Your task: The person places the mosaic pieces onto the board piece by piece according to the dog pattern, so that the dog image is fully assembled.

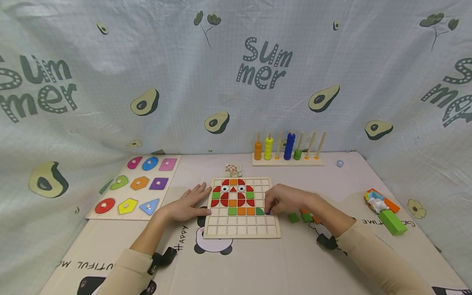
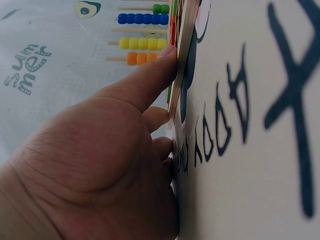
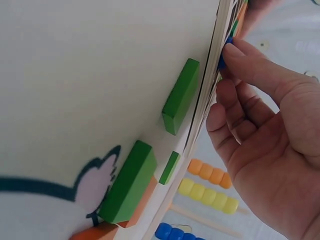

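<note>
A wooden grid board (image 1: 241, 231) lies on the table, with red, orange, green and white tiles forming a bird-like picture in its upper part. My left hand (image 1: 188, 203) rests at the board's left edge, fingers spread, thumb touching the rim. At the right side of the grid, my right hand (image 1: 285, 198) pinches a small blue tile (image 3: 223, 59) between thumb and fingers, low over the row that holds a green quarter-round tile (image 1: 259, 211). Most of the blue tile is hidden by the fingers. Loose green tiles (image 1: 293, 217) lie just right of the board, under the right forearm.
A shape puzzle (image 1: 173, 192) with knobbed pieces lies at the left. Behind the board are a picture card (image 1: 233, 170) and a bead rack (image 1: 287, 162) with upright pegs. A green block (image 1: 392, 222) and a small toy (image 1: 377, 203) sit at the far right.
</note>
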A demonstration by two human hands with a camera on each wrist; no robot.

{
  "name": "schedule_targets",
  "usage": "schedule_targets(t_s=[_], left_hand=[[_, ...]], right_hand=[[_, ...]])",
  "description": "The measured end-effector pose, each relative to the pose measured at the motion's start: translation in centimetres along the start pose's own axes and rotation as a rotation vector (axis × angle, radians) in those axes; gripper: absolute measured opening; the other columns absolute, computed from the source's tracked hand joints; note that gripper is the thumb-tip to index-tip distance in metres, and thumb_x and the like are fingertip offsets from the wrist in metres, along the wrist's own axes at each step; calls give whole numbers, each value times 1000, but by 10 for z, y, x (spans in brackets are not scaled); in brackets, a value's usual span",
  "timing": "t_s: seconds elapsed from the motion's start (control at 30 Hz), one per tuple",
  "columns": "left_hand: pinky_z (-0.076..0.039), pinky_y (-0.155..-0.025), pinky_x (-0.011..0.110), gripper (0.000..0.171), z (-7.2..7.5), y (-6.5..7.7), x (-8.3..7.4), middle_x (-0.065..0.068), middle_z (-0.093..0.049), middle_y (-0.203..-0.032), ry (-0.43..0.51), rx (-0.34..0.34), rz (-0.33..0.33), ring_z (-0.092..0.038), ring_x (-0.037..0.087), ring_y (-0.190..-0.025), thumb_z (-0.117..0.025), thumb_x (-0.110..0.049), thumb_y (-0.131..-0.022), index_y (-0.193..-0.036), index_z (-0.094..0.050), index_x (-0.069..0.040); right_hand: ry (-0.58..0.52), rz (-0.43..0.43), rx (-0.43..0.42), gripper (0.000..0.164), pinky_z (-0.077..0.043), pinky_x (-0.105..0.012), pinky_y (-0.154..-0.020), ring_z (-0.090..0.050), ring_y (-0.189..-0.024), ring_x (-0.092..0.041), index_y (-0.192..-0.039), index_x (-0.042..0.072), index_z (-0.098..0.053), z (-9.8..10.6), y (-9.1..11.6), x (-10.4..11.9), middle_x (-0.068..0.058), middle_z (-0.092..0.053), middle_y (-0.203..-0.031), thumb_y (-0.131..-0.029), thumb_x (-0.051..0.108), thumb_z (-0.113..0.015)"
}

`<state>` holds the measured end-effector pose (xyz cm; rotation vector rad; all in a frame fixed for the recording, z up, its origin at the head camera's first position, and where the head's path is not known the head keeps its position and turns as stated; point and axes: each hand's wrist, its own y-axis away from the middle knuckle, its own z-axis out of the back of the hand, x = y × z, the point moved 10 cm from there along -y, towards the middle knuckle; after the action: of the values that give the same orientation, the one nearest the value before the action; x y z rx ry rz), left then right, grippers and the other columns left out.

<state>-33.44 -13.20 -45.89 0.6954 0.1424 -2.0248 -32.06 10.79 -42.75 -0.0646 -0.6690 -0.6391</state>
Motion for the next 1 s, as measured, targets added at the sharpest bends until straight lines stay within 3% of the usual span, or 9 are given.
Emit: schedule_targets(t_s=[0.6, 0.77, 1.0], left_hand=[[1, -118, 50, 86, 0, -1, 2, 4, -4, -162, 0, 5, 6, 4, 28, -148, -57, -60, -88, -155, -17, -24], [1, -119, 48, 86, -1, 0, 4, 2, -3, -162, 1, 8, 11, 4, 26, -148, -57, -61, -87, -155, -16, -26], [1, -119, 49, 86, -1, -1, 4, 2, -3, -162, 7, 10, 13, 4, 26, -148, -57, -60, -87, -155, -16, -26]], right_hand=[[-17, 36, -49, 16, -53, -25, -67, -59, -76, -7, -93, 21, -77, 5, 6, 1, 8, -69, -90, -83, 8, -74], [-43, 26, -114, 20, -53, -28, -67, -59, -79, -11, -99, 18, -77, 20, 15, 2, 3, -69, -95, -83, 7, -74], [-51, -44, -263, 22, -54, -31, -73, -59, -88, -14, -108, 18, -73, 55, 39, -15, -2, -67, -108, -87, 14, -72]])
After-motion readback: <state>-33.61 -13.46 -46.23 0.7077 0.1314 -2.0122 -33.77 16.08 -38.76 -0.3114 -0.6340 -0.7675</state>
